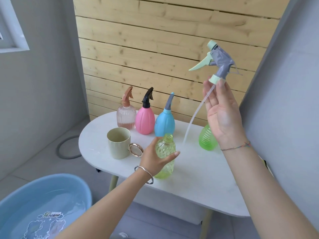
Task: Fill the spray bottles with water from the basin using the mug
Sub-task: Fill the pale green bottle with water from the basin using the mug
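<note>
The blue basin (pixel 25 192), its printed wording too blurred to read, holds water at lower left beside the table (pixel 198 178), where the mug (pixel 119 145) stands, the left hand (pixel 153 159) grips the uncapped yellow bottle (pixel 165 145), and the raised right hand (pixel 222 118) pinches the spray head (pixel 221 61) by its collar.

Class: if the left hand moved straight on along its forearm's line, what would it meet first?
The left hand, gripping the yellow bottle, would likely meet the hanging tube first; depth is unclear.
</note>
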`<state>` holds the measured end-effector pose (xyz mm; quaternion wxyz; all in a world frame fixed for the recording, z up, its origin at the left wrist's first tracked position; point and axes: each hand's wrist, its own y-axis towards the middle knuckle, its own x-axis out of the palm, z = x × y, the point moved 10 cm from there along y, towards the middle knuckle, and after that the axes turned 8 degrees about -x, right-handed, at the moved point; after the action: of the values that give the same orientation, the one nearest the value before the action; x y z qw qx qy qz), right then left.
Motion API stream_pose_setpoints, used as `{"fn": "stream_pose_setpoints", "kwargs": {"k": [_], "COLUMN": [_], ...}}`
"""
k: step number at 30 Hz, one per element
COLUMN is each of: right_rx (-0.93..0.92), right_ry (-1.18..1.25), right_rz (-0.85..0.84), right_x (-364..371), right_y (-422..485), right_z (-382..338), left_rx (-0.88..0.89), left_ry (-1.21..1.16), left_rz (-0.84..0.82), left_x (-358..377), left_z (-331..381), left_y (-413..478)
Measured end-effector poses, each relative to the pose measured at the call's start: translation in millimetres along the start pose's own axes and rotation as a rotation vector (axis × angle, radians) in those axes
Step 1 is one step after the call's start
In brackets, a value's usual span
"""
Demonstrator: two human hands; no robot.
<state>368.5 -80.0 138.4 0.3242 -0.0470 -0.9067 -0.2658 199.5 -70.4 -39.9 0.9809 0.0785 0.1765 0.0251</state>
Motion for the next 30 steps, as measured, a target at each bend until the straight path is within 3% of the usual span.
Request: {"fn": "stream_pose_setpoints", "kwargs": {"k": [15,18,23,27,30], "right_rx": [-0.116,-0.074,0.085,0.295,0.336], "right_ry": [-0.094,-0.170,-0.508,-0.721,-0.823], "right_rz": [-0.109,-0.158,-0.359,-0.588,-0.649], "right_x": [37.0,35.6,12.9,-8.6,-17.7], "right_y": [-5.1,-15.7,-31.3,-49.2,-51.6], "right_z": [28.5,42.7,73.8,96.3,101.3], "left_rx": [-0.014,-0.020,0.001,-0.004,-0.006], "left_ry": [-0.018,-0.019,-0.010,0.035,0.080], "left_rz": [-0.004,-0.007,-0.051,-0.209,-0.325], "left_x": [-1.2,-1.3,-0.6,4.3,7.2], "left_z": [-2.5,-3.6,-2.8,-7.2,-10.2], "left_y": [-4.9,-4.7,-3.0,-1.6,-1.2]}}
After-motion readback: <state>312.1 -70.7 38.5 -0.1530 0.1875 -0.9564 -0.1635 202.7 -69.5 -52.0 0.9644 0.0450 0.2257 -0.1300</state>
